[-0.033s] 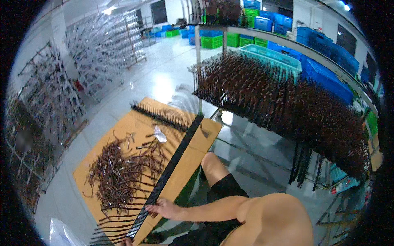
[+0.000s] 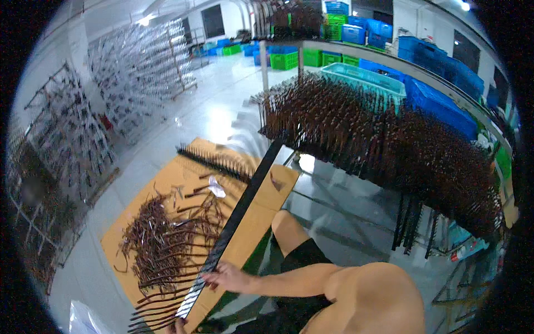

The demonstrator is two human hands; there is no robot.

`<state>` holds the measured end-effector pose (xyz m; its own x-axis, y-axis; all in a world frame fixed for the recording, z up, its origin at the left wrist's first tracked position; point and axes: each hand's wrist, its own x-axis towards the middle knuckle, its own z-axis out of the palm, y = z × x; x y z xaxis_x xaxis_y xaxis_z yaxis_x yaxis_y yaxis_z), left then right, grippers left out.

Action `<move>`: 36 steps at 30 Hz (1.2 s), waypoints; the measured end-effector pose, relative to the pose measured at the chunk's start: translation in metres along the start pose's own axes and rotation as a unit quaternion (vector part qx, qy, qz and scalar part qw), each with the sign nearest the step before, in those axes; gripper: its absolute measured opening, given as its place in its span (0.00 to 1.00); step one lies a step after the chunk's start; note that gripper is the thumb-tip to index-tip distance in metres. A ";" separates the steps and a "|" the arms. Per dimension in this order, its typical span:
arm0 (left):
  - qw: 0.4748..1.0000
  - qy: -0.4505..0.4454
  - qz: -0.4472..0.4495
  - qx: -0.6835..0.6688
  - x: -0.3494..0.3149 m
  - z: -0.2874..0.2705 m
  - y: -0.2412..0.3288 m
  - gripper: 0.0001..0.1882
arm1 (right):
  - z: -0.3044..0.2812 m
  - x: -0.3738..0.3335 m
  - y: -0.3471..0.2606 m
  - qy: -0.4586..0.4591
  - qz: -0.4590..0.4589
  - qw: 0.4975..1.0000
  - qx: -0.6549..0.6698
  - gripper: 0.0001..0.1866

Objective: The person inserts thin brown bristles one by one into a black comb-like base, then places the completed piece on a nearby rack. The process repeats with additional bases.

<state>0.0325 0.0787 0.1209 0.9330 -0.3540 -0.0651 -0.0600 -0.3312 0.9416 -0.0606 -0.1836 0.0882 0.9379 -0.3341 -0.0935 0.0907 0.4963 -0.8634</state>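
Observation:
A long black bar [image 2: 245,205] slants from the lower edge up toward the rack, with a row of thin brown curved rods [image 2: 161,303] sticking out of its left side near me. My right hand [image 2: 229,277] grips the bar's near part, thumb and fingers closed on its edge. At the bar's near end my left hand [image 2: 178,326] shows only in part, its fingers pinched on the bar. Left of the bar, a loose pile of brown rods [image 2: 150,239] lies on a cardboard sheet [image 2: 261,222].
Another black bar with upright spikes [image 2: 214,161] lies at the cardboard's far side, beside a white scrap [image 2: 216,187]. A metal rack [image 2: 264,67] full of brown-rod rows [image 2: 356,122] stands right. Blue crates [image 2: 439,106] are behind it; wrapped racks [image 2: 139,67] stand left.
The bar has shifted slightly away from me, its far end now nearer the rack. Both hands moved a little up with it, and my right fingers have changed their hold.

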 end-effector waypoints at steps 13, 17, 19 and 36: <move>0.786 -0.363 0.192 -0.462 0.065 0.293 0.350 0.06 | -0.151 -0.039 -0.446 0.298 -0.380 0.868 -0.118 0.10; 0.797 -0.368 0.187 -0.441 0.040 0.342 0.441 0.08 | -0.207 -0.030 -0.526 0.378 -0.391 0.826 -0.150 0.12; 0.778 -0.398 0.191 -0.448 0.031 0.386 0.466 0.09 | -0.240 -0.040 -0.544 0.422 -0.414 0.787 -0.175 0.13; 0.836 -0.317 0.275 -0.354 0.036 0.466 0.504 0.21 | -0.245 0.017 -0.577 0.438 -0.379 0.801 -0.151 0.14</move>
<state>-0.1293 -0.5079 0.4389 0.4453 -0.7485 0.4914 0.0167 0.5557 0.8312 -0.1790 -0.6720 0.4629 0.0442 -0.9478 0.3159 0.3129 -0.2872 -0.9053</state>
